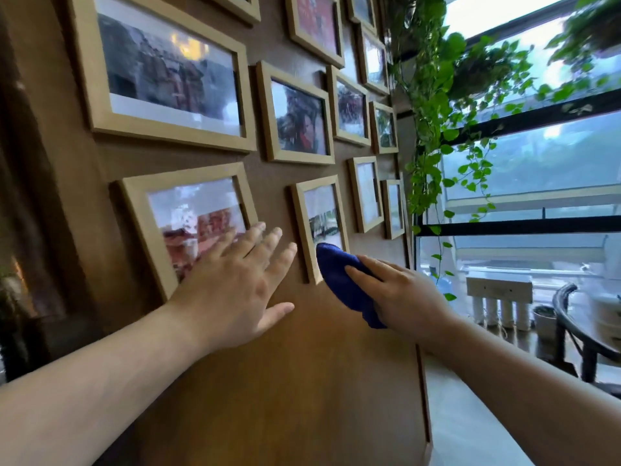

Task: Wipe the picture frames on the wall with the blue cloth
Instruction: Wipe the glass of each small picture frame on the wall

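Bare right hand (403, 294) is bunching the soft, light blue cloth (342, 280) in its fingers against the small frame (319, 227) at one o'clock of the flat, spread left hand (235, 280).

Daylight pours through the window (537, 156) at right, overexposed near the top; glass in the frames (171, 72) catches glare (one warm lamp reflection). Edges bow and smear.

Cloth: bunched dark-blue microfibre cloth (346, 284), pressed on a frame's lower right corner.
Frames: light wooden glazed picture frames (312, 230), hanging on brown wall.
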